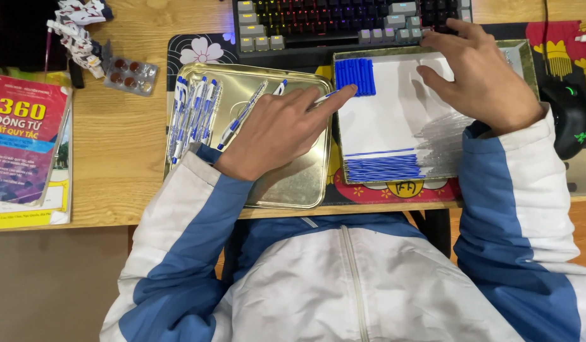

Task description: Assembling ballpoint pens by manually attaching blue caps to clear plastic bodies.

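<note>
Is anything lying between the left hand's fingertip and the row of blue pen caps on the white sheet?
Nothing visible. The left hand points its index finger right up to the blue caps, with only bare white sheet beside it. The right hand rests farther right, clear of that path.

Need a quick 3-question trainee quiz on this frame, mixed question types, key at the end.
1. True or false: the left hand holds a pen pointing toward the blue caps.
2. Where do the assembled pens lie? A) gold tray B) keyboard C) book
3. Fill in: the right hand rests on the far edge of the ____-lined tray.

Key: 1 true; 2 A; 3 paper
</note>
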